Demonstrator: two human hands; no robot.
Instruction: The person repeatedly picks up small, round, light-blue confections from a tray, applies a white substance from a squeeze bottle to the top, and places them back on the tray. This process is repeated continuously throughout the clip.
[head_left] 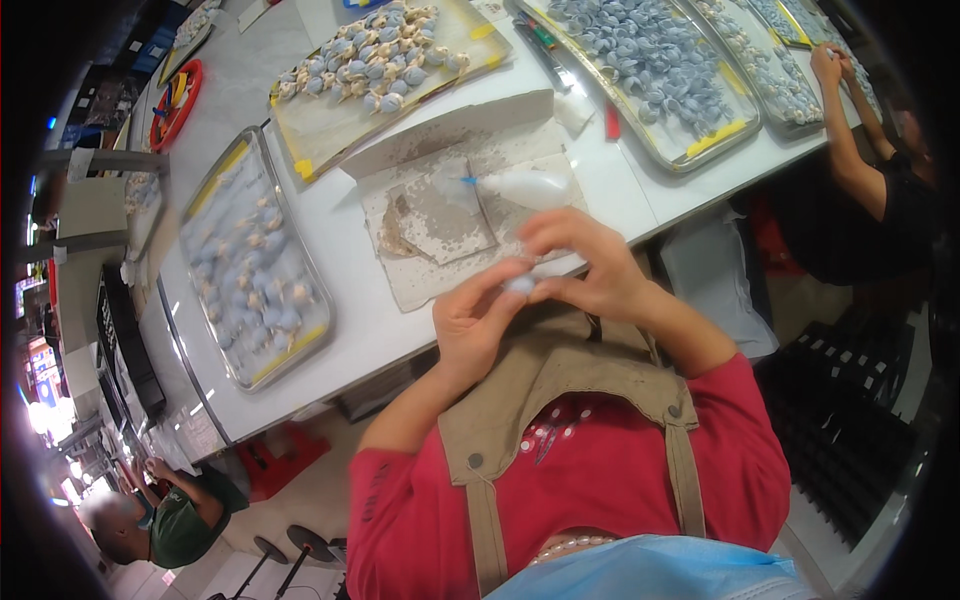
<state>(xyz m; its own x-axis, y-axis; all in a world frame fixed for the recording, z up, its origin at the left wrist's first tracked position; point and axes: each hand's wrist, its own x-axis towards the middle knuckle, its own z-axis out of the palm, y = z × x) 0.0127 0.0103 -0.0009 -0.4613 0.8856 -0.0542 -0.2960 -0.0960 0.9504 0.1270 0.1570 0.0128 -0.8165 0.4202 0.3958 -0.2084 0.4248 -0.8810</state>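
Observation:
Close in front of my apron, both hands meet at a small pale blue rounded piece (520,285). My left hand (472,318) is closed, pinching the piece between thumb and fingers. The thumb of my right hand (595,268) touches the piece from the other side, while its other fingers arch above, apart from the thumb. Just beyond lies a worn, stained sheet of cardboard (400,285) on the table. On the sheet rests a translucent white squeeze bottle (525,188) with a blue tip. The underside of the piece is hidden by my fingers.
A tray (235,375) of blue and cream pieces stands left. Behind the cardboard is a board (310,140) of similar pieces; a tray (700,150) of blue shell-like pieces stands at far right. A red tool (612,122) lies beside it. Co-workers' hands (832,65) work at right.

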